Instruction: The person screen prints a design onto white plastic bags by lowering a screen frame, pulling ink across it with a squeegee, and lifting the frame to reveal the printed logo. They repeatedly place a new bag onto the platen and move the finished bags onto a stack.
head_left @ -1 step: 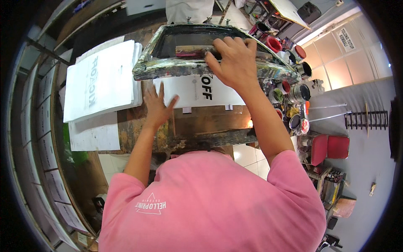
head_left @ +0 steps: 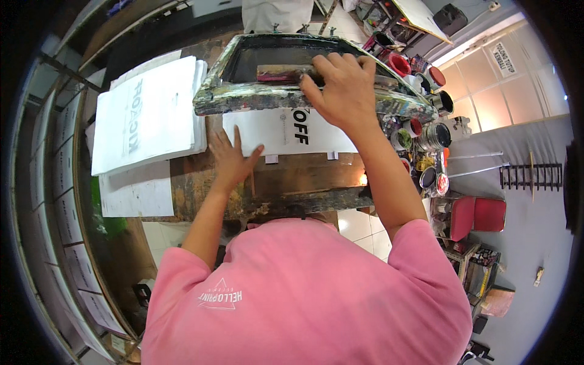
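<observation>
A paint-stained screen printing frame (head_left: pixel 255 101) is tilted up at its near edge, over a white sheet (head_left: pixel 261 137) with black printing. My right hand (head_left: pixel 342 88) is closed at the frame's near bar, its fingers around the wooden squeegee (head_left: pixel 281 73) that lies across the frame. At the left edge of the sheet, my left hand (head_left: pixel 233 161) is open with fingers spread; whether it touches the sheet I cannot tell. The sheet's far part is hidden under the frame.
A stack of printed white sheets (head_left: pixel 143 115) lies at the left of the stained worktable (head_left: pixel 304 179). Several open ink cans (head_left: pixel 434 135) crowd the right side. A shelf rack with printed sheets (head_left: pixel 70 210) stands far left. A red chair (head_left: pixel 480 214) is at the right.
My left hand has shifted very slightly toward me and to the right. The frame, squeegee and right hand look nearly the same.
</observation>
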`<state>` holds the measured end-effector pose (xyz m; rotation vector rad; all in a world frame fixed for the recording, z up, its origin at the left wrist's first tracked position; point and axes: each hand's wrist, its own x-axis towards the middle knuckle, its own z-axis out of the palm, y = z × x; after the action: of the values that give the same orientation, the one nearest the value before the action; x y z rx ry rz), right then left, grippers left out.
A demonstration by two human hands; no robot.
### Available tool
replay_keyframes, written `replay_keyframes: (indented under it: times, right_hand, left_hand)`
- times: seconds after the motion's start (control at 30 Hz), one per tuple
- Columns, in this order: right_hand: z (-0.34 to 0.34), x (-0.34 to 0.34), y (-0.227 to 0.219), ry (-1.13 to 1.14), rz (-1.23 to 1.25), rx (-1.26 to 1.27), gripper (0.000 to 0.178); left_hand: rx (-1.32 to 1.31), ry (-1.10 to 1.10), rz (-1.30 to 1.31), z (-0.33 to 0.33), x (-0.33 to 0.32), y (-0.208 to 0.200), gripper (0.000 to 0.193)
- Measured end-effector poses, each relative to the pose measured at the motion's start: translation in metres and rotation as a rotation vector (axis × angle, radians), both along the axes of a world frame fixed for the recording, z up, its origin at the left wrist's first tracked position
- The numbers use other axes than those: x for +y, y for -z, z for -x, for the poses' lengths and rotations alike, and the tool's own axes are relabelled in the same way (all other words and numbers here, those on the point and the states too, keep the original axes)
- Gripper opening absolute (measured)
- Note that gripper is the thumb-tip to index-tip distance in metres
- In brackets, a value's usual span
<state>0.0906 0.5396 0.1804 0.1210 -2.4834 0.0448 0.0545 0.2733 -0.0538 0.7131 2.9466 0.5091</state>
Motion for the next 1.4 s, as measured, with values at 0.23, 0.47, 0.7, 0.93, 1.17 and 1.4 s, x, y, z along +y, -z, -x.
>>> replay_keyframes:
  times: [0.23, 0.47, 0.7, 0.93, 1.17, 1.4]
  right_hand:
    - [0.013, 0.008, -0.01, 0.012, -0.011, 0.035, 0.033]
    - [0.028, 0.015, -0.014, -0.036, 0.012, 0.125, 0.036]
    - [0.036, 0.018, -0.02, -0.034, 0.017, 0.139, 0.038]
    - [0.035, 0.02, -0.021, -0.014, 0.006, 0.124, 0.036]
    - [0.036, 0.017, -0.03, -0.008, 0.011, 0.077, 0.039]
    - [0.022, 0.008, -0.027, 0.051, 0.004, -0.014, 0.038]
  left_hand:
    - [-0.025, -0.055, 0.259, -0.048, 0.012, 0.059, 0.109]
    - [-0.012, -0.046, 0.234, -0.05, 0.01, 0.07, 0.111]
    - [0.004, -0.047, 0.227, -0.048, 0.017, 0.061, 0.116]
    - [0.118, 0.0, -0.184, -0.022, 0.043, 0.02, 0.079]
    - [0.261, -0.213, -0.634, 0.027, 0.071, -0.048, 0.032]
    - [0.239, -0.21, -0.793, 0.03, -0.062, -0.073, 0.043]
